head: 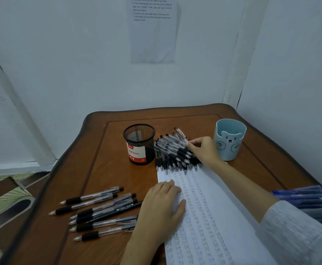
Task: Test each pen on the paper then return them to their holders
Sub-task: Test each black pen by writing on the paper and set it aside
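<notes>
A white paper (209, 211) covered in rows of pen marks lies on the wooden table (106, 150). My left hand (162, 209) presses flat on the paper's left edge. My right hand (204, 149) reaches into a heap of black pens (173, 152) at the paper's far end, its fingertips pinching one pen there. Several more black pens (99, 209) lie spread on the table left of my left hand. A black mesh holder (139, 144) with a red and white label stands left of the heap. A light blue bear cup (229, 139) stands to its right.
A bundle of blue pens (309, 197) lies at the table's right edge behind my right sleeve. White walls close in behind and to the right, with a printed sheet (153, 29) stuck on the back wall. Patterned floor shows past the table's left edge.
</notes>
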